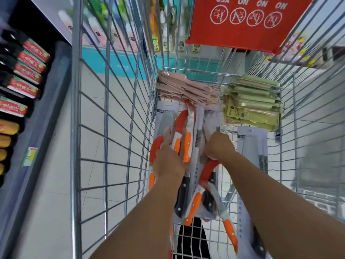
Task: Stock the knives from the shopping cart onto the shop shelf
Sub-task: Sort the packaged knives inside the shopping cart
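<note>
Both hands are shown reaching into the wire shopping cart (112,116), whose basket fills the centre of the frame. The left hand (169,161) is laid on a bunch of orange-handled knives (183,139) at centre, fingers extended along the handles; whether they are curled underneath cannot be told. The right hand (219,145) is closed in a fist on a carded knife pack (202,135) just beside it. More loose knives lie below, with pink packs (186,88) and green packs (252,101) stacked at the far end. The shop shelf (24,75) is seen at the left edge. As a judgement, a multi-knife bundle may fan apart on lifting, and packs may snag on the wire mesh.
</note>
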### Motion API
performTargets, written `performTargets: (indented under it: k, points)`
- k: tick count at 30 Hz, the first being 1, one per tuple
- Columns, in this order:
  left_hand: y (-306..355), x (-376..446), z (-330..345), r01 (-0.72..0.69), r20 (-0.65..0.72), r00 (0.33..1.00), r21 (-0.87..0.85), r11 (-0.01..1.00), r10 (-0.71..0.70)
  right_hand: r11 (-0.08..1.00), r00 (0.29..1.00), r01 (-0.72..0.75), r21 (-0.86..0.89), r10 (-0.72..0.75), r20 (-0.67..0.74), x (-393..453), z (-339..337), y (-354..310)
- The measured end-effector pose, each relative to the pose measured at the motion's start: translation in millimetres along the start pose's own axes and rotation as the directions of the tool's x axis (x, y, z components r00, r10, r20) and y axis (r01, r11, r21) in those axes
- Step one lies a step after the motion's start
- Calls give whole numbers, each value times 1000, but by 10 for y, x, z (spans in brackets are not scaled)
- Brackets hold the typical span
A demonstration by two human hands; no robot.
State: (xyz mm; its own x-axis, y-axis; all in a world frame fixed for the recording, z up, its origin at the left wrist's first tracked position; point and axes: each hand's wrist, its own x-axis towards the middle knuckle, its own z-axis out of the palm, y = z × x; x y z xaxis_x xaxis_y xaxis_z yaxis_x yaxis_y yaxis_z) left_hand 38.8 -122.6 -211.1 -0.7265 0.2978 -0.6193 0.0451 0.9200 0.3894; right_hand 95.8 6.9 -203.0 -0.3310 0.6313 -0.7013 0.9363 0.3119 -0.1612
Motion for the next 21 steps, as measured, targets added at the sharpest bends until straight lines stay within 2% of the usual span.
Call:
performTargets:
  k: [3,6,9,12,14,17,21]
  points:
    - [-50,-15,5,13,-50,999,-32,999,-14,998,997,-49,-24,51,66,-81,-89,111]
    - [-146,-49,-35,98,-132,985,-125,987,-115,996,994,-89,18,88,66,-183,-142,218]
    - [-146,-187,-88,106,-129,987,70,992,-96,986,994,-108,130,107,17,-303,-143,284]
    - [-77,-344,-102,-60,-173,978,289,955,114,983,996,-85,164,80,40,-427,-96,328]
    - [-56,-355,-54,-173,-133,962,382,908,240,982,999,-43,182,40,15,-522,-62,317]
    - [8,-276,-1,-219,-26,967,409,886,252,976,996,54,209,-37,-85,-630,1,249]
    - [90,-168,49,-209,24,971,560,802,236,929,988,116,350,-70,-140,-642,131,162]
